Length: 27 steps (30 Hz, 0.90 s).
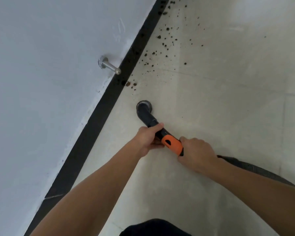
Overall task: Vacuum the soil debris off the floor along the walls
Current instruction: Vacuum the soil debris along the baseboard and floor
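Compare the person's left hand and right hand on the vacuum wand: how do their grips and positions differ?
The left hand grips the black plastic vacuum wand nearer the round brush nozzle; the right hand sits further back, behind the orange handle section. The left hand's thumb lies along the tube; the right hand shows mostly its back, with the grey ribbed hose trailing behind it. Both are closed around the wand.

Left hand [147, 137] and right hand [197, 150] both clenched, arms outstretched

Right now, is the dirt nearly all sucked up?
Not yet. The floor near the person looks clean. Both hands, left hand and right hand, hold the vacuum wand, its nozzle on the floor. Soil crumbs remain ahead along the black baseboard.
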{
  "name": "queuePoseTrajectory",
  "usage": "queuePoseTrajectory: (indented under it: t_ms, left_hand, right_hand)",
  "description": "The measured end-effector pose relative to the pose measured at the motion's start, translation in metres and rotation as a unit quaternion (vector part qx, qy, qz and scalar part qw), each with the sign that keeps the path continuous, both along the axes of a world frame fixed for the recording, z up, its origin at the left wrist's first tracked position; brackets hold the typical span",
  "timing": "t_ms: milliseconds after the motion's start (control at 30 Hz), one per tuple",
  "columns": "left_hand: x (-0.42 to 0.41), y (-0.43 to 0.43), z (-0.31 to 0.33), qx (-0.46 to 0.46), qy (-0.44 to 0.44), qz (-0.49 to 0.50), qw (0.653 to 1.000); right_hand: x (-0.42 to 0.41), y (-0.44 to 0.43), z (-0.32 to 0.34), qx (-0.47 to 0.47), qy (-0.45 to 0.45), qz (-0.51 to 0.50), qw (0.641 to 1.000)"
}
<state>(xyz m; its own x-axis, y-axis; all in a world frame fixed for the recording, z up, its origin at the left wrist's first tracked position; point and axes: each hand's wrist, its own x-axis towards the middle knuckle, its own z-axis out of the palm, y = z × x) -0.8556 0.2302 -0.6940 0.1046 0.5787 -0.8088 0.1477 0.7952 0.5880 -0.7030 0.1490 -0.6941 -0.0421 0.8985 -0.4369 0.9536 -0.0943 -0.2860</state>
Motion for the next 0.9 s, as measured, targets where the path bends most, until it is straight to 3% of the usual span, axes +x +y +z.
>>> queuePoseTrajectory:
  t_ms: [267, 533, 900]
  left_hand:
    - [0.062, 0.070, 0.018, 0.026, 0.049, -0.016, 0.998]
    - [-0.005, -0.002, 0.048, -0.129, 0.087, -0.045, 0.987]
    - [0.037, 0.123, 0.023, 0.011, 0.035, 0.055, 0.998]
  right_hand:
    - [0.039, 0.065, 0.007, 0.004, 0.065, -0.069, 0.996]
    - [0.009, 0.008, 0.023, -0.078, 0.095, 0.064, 0.990]
    - [0.027, 0.130, 0.016, -0.020, 0.088, -0.014, 0.996]
